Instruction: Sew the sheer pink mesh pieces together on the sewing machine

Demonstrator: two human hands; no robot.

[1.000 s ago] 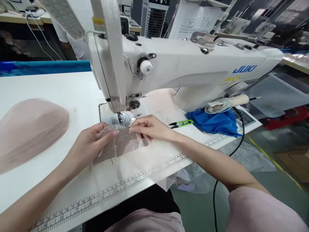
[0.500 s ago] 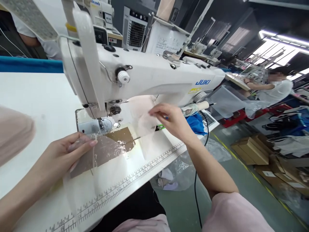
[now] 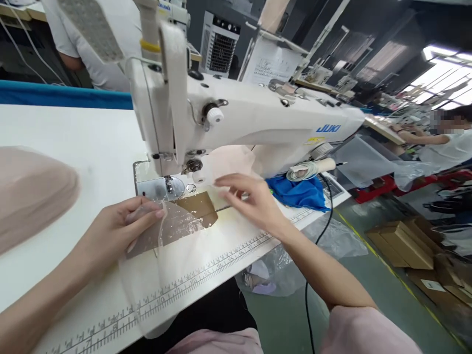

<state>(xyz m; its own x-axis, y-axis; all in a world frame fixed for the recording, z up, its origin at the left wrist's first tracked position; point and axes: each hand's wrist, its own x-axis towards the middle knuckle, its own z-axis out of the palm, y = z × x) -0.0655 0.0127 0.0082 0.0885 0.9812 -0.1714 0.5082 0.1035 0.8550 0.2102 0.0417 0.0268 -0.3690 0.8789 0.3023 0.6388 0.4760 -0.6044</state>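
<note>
My left hand (image 3: 118,227) is closed in a pinch on the edge of a sheer pale fabric piece (image 3: 173,265), which lies over a brown patch (image 3: 197,205) on the white table and hangs past the front edge. The presser foot (image 3: 168,185) of the white JUKI sewing machine (image 3: 258,118) stands just behind the pinch. My right hand (image 3: 250,201) hovers to the right with fingers stretched out and nothing in them, in front of pale pink cloth (image 3: 232,160) lying under the machine arm.
A heap of pink fabric (image 3: 29,191) lies at the far left. Blue cloth (image 3: 298,192) and a tape roll (image 3: 306,170) sit right of the machine. A printed ruler (image 3: 206,275) runs along the table edge. A co-worker (image 3: 450,140) sits far right; cardboard boxes (image 3: 398,241) are on the floor.
My right hand left the pinch beside the left hand, lifted a small sheer piece toward the machine arm, and now hovers open. The left hand kept its grip.
</note>
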